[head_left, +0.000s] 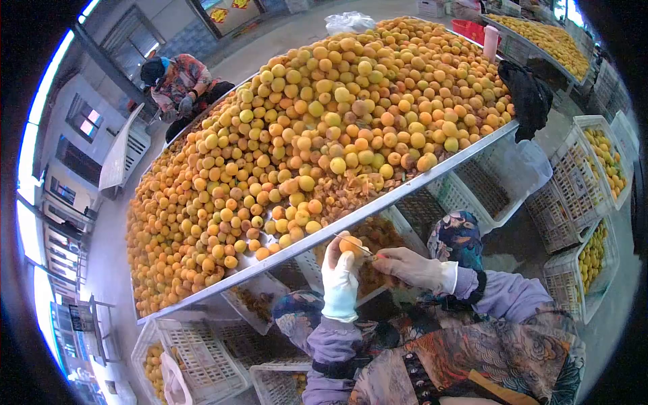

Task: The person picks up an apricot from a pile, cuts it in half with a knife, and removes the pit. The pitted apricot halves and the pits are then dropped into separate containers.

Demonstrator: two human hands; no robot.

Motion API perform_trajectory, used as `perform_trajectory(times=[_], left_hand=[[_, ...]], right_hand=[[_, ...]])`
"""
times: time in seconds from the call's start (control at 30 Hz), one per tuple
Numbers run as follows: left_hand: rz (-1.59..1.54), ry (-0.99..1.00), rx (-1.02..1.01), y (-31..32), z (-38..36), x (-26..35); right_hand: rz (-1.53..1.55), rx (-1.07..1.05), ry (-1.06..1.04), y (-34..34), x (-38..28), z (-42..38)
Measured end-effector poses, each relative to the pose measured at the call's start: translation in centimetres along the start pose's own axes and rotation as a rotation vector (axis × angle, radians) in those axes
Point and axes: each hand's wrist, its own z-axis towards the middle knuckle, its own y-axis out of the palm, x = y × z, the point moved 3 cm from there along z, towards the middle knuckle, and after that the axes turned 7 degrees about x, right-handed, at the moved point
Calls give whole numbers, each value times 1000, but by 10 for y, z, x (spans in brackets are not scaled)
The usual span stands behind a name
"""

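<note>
In my left hand [339, 273], which wears a white glove, an orange apricot [349, 244] is held between thumb and fingers. My right hand [415, 268] is closed around a thin tool [363, 250] whose narrow end reaches the apricot; a bit of red shows by the fingertips. Whether the tool is a knife or a peeler I cannot make out. Both hands are just outside the metal edge [270, 260] of a table heaped with apricots [324, 108]. Below them sits a crate of orange-brown scraps [378, 236].
Brown peelings [351, 192] lie near the table edge. White plastic crates stand at lower left [196, 351] and right [574, 175]. A black bag [523, 94] hangs at the table's right corner. Across the table a person [182, 88] sits, and another apricot-covered table [540, 40] stands behind.
</note>
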Motion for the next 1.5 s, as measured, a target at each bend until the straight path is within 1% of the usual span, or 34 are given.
perform_trajectory(times=[0.17,0.23,0.33,0.47,0.57,0.63,0.67,0.73,0.77,0.83,0.87,0.93,0.97,1.03,1.13,1.2,1.27,1.3,1.37,1.43,1.5], left_hand=[[-23,-11,28,-1,-3,-3],[-11,-18,16,-1,-4,-6],[-15,-27,23,-1,-6,-7],[-9,-16,30,-2,-8,-10],[-16,-3,38,-1,-10,-9],[-18,4,38,0,-12,-6],[-19,5,38,2,-12,-6],[0,24,50,3,-15,-5],[2,23,50,3,-15,-5],[59,61,53,4,-13,-6],[60,58,54,5,-13,-6],[155,89,33,7,-13,-7],[155,88,33,6,-12,-10],[99,38,-32,6,-12,-19],[116,1,-31,8,-16,-21],[138,-2,-42,8,-14,-23],[404,108,60,5,-14,-22],[404,105,55,7,-15,-23],[314,161,114,12,-16,-24],[303,142,92,6,-11,-27],[298,126,59,14,-10,-16]], right_hand=[[-60,17,-46,4,3,-4],[-94,62,-1,8,-3,-12],[-144,65,-3,6,-2,-12],[-127,101,6,9,-3,-18],[-94,109,-53,7,5,-17],[-154,82,32,4,18,-13],[-155,82,31,4,17,-13],[-127,91,-57,6,15,-15],[-124,92,-57,5,18,-13],[-183,79,-192,1,25,-8],[-181,80,-189,2,29,-7],[-70,67,-209,3,31,-5],[-70,67,-209,4,30,-6],[63,24,-36,6,31,-8],[16,4,12,4,28,-13],[1,27,-13,0,33,-8],[-13,51,-34,0,37,-9],[33,62,-3,2,39,-10],[73,74,26,4,33,-10],[91,80,33,9,19,-15],[109,96,13,7,16,-14]])
